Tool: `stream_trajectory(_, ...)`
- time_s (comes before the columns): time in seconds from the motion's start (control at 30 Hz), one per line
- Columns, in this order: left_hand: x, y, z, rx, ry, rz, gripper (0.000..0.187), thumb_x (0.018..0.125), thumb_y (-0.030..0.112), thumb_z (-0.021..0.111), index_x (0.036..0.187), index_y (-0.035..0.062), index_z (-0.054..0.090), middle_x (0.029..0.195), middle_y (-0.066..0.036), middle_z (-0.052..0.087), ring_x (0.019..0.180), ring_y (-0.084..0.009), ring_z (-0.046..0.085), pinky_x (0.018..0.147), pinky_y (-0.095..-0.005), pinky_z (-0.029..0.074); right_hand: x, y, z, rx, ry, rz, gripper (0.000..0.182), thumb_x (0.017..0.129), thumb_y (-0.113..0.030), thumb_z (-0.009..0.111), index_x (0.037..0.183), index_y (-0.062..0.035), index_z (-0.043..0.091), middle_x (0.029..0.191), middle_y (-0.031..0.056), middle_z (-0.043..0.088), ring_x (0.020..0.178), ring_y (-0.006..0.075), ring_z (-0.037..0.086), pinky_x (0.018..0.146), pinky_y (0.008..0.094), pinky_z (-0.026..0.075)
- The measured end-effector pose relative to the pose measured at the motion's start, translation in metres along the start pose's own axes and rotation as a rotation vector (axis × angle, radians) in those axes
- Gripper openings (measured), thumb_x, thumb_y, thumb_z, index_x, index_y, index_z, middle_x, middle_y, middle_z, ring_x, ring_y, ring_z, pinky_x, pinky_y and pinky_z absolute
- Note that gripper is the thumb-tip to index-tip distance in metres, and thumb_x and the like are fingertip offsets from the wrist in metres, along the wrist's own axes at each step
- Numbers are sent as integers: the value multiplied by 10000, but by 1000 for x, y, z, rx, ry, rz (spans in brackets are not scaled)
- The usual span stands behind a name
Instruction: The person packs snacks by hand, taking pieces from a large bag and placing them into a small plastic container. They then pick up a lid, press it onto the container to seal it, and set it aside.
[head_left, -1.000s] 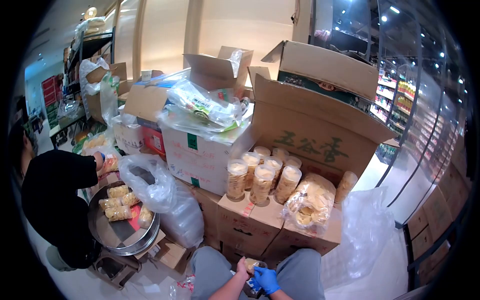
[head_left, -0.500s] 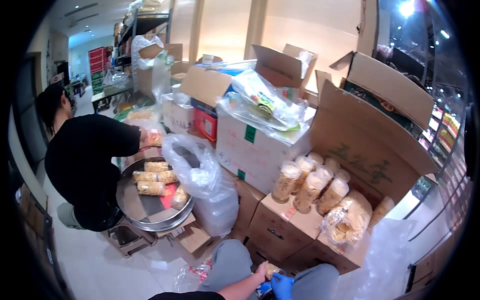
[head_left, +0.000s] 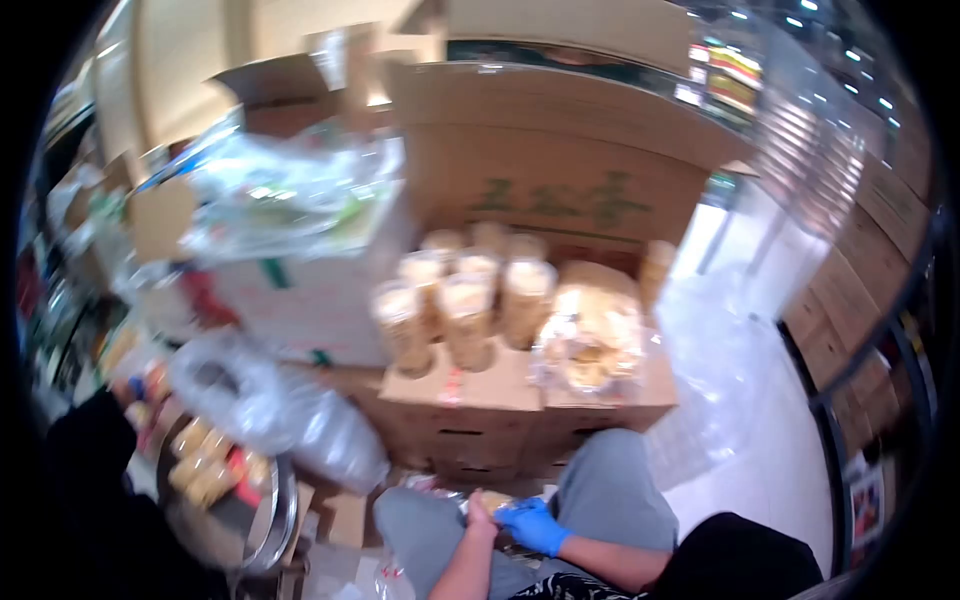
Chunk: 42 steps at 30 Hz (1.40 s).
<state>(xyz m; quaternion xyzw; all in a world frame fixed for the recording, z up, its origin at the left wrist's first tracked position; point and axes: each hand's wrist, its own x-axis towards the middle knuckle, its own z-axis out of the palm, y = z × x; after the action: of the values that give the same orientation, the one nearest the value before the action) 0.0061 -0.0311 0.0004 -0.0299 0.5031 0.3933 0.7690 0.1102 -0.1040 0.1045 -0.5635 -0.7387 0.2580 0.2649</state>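
Observation:
Between my knees, low in the view, I hold a clear plastic container of yellowish snacks (head_left: 497, 499), tipped on its side. My bare left hand (head_left: 481, 512) is closed around its left end. On my right hand (head_left: 536, 526) is a blue glove, and its bent fingers are closed at the container's right end. Motion blur hides the exact fingertips. In front of my knees, several upright clear containers of similar snacks (head_left: 466, 318) stand on a cardboard box (head_left: 495, 390), beside a clear bag of yellowish snacks (head_left: 590, 325).
At left, a person in a black top (head_left: 85, 500) is by a round metal pan (head_left: 283, 520) holding packed snacks. A bulky clear plastic bag (head_left: 335, 430) stands between the pan and the boxes. Plastic sheeting (head_left: 710, 350) lies at right, near shelving (head_left: 830, 430).
My view has swung right and down, so the boxes and containers appear further left and the right-hand shelving shows. Both hands stay together at the snack container.

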Motion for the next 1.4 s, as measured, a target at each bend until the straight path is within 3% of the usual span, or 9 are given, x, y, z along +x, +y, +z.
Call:
stream_trajectory(0.27,22,0,1,-78,-277,-82,366,856,422,437,906,82,563,854,-94,606,816,-288,592,722,-445,490,-9,-6,-40,-58,213,-224,102,814,-137,537,840,-113,633,692,140,594,569,310,564,524,389,440)
stream_trajectory(0.37,39,-3,12,28,-268,-133,379,845,434,447,908,80,567,874,-95,608,828,-295,589,733,-449,486,-17,15,-10,483,-6,502,207,877,-246,507,946,-99,634,817,102,643,731,245,618,655,363,474)
stream_trajectory(0.43,47,-13,13,34,-234,-140,412,831,450,435,943,76,567,904,-112,613,840,-306,587,766,-455,475,-20,12,-9,-168,254,-102,262,778,-317,540,816,-58,559,762,161,573,709,342,543,637,433,431)
stream_trajectory(0.5,46,-15,22,44,-207,-123,412,816,435,477,966,60,562,921,-111,610,844,-297,588,764,-439,483,-19,9,-15,-145,331,-95,260,842,-291,461,732,-71,547,707,142,558,678,319,534,600,428,412)
stream_trajectory(0.87,10,3,32,184,1,54,410,776,375,580,995,29,572,897,-93,608,824,-243,583,743,-374,510,-5,33,2,240,-82,433,470,899,-444,349,702,-75,563,648,85,586,570,234,524,533,401,381)
stream_trajectory(1.1,162,-17,-86,-50,-654,-122,734,838,617,319,1025,-47,569,967,-163,596,906,-290,553,799,-413,451,5,61,42,248,-36,291,446,898,-441,355,735,-103,595,657,73,603,580,213,546,519,383,395)
stream_trajectory(1.17,59,-5,-24,173,-239,87,592,833,537,364,1011,8,562,954,-149,601,890,-302,567,799,-438,459,9,55,53,329,98,175,440,898,-441,356,745,-111,604,660,70,608,583,207,552,515,378,399)
stream_trajectory(1.23,8,-6,7,212,-168,142,453,829,457,409,997,62,556,941,-135,606,874,-315,581,798,-463,466,11,90,84,705,-112,288,671,852,-591,351,1236,-57,489,1158,167,555,1089,282,520,914,361,391)
stream_trajectory(1.4,2,-16,6,130,-122,12,499,818,468,386,1010,42,562,976,-159,607,895,-342,580,822,-477,462,-4,41,11,261,-372,318,671,871,-596,206,1141,-97,564,1103,178,580,1037,322,546,904,378,389)
